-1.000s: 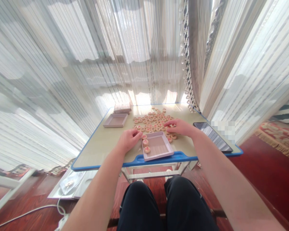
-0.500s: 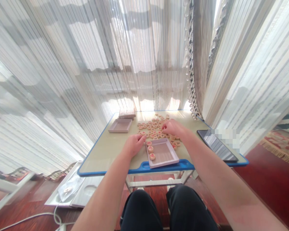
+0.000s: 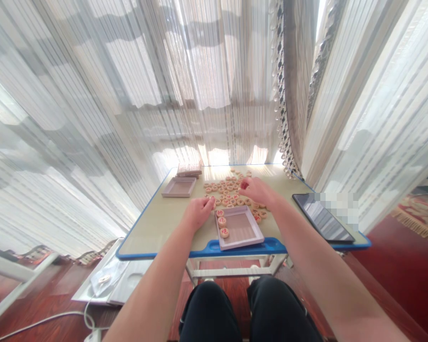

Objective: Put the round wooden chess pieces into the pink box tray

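Observation:
Many round wooden Chinese chess pieces (image 3: 225,189) with red or dark characters lie spread over the small table. A shallow box tray (image 3: 241,228) stands at the near edge, with three red-marked Chinese chess pieces (image 3: 221,222) along its left side. My left hand (image 3: 199,212) is closed beside the tray's far left corner, its fingertips at the nearest loose pieces; whatever is in it is hidden. Over the right part of the spread, my right hand (image 3: 256,191) has its fingers curled together. Whether a piece is between them I cannot make out.
A second shallow box (image 3: 179,187) sits at the far left of the table (image 3: 148,228), with a flat stack (image 3: 189,170) behind it. A tablet (image 3: 323,218) lies at the right edge. Sheer curtains (image 3: 199,95) hang behind. An open box (image 3: 107,280) and a white cable are on the floor.
My right hand has lifted slightly from the pieces, with its fingers still curled. My left hand stays by the tray corner. The view has shifted a little.

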`<control>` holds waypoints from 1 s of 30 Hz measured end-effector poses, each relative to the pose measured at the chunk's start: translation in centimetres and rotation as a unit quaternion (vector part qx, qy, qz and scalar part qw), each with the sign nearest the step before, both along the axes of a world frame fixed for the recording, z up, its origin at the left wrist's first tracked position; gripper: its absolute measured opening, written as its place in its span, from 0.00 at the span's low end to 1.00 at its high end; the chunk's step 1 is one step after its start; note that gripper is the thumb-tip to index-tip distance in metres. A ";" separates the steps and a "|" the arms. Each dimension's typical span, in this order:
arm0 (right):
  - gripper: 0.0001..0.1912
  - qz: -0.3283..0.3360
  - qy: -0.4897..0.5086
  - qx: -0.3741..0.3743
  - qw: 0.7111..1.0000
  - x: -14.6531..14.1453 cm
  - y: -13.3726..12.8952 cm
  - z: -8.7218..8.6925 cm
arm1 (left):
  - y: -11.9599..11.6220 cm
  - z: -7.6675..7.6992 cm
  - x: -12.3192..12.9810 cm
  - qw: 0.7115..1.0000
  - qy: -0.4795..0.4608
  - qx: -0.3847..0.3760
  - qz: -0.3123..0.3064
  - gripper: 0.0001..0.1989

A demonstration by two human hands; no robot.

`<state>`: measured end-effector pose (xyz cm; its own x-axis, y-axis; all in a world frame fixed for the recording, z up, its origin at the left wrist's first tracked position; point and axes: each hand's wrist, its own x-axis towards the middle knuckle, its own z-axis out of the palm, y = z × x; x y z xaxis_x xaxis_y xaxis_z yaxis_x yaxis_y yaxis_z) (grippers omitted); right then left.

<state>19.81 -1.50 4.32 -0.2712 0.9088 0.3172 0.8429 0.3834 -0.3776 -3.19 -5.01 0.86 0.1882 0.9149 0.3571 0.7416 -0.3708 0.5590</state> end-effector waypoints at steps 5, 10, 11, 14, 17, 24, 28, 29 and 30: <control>0.11 0.127 0.079 0.021 0.989 -1.1 -3.7 -0.1 | -0.1 0.0 -0.1 1.000 0.000 0.010 -0.005 0.25; 0.08 0.133 0.018 0.036 0.990 -2.4 -6.2 -1.8 | 0.0 -0.2 -0.1 1.000 -0.002 0.012 -0.005 0.25; 0.08 0.136 0.008 0.040 0.990 -2.5 -6.3 -2.0 | -0.1 -0.2 -0.1 1.000 0.000 0.013 -0.004 0.25; 0.10 0.150 -0.022 0.056 0.987 -2.4 -6.2 -2.4 | -0.1 -0.1 0.0 1.000 0.007 0.014 0.000 0.25; 0.12 0.164 -0.039 0.065 0.984 -2.0 -6.2 -2.4 | -0.3 0.0 0.0 1.000 0.010 0.014 -0.001 0.25; 0.10 0.172 -0.042 0.084 0.981 -1.5 -6.3 -2.7 | -0.2 -0.1 0.0 1.000 0.009 0.003 0.004 0.23; 0.12 0.161 -0.051 0.072 0.983 -1.1 -6.4 -2.6 | 0.0 -0.3 0.0 1.000 0.015 0.006 0.004 0.24; 0.13 0.161 -0.050 0.072 0.983 -1.0 -6.4 -2.6 | 0.0 -0.3 0.0 1.000 0.017 0.007 0.004 0.24; 0.13 0.165 -0.045 0.073 0.983 -1.0 -6.5 -2.5 | 0.0 -0.4 0.0 1.000 0.017 0.007 0.004 0.24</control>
